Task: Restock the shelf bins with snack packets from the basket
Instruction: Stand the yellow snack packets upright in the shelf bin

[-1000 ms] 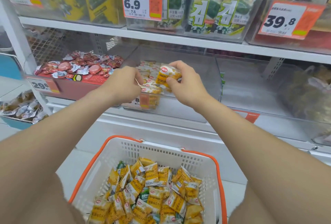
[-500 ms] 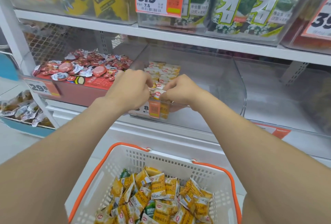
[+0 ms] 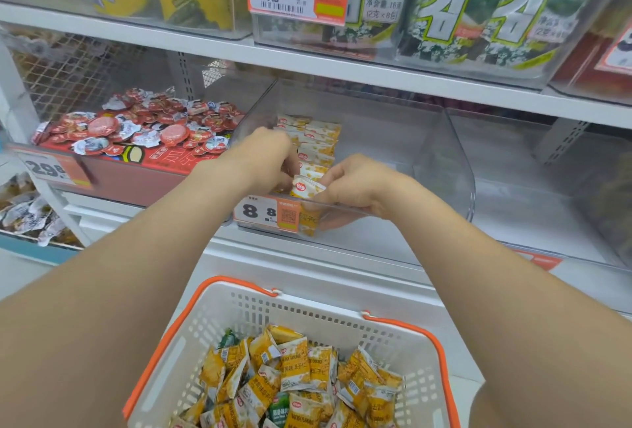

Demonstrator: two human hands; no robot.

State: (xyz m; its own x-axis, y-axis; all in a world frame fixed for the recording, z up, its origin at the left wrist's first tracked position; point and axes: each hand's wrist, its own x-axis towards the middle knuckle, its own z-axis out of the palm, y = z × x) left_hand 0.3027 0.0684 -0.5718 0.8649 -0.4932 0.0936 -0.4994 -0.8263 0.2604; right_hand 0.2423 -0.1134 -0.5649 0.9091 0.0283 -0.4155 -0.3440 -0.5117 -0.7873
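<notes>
A clear plastic shelf bin on the middle shelf holds a row of yellow-and-white snack packets along its left side. Both hands reach into its front left corner. My left hand has its fingers curled down among the packets in the row. My right hand pinches the front yellow snack packet, just behind the bin's front wall. Below, a white basket with orange rim and handles holds several more yellow packets and a green one.
A bin of red round-lidded snacks sits left of the clear bin, with a 29.8 price tag. An 8.8 tag hangs on the clear bin's front. Seaweed packs fill the shelf above. Another clear bin stands to the right.
My right hand has brought the packet down from above the bin into the front of the row. Both hands stay low in the bin's front corner. The camera has moved closer.
</notes>
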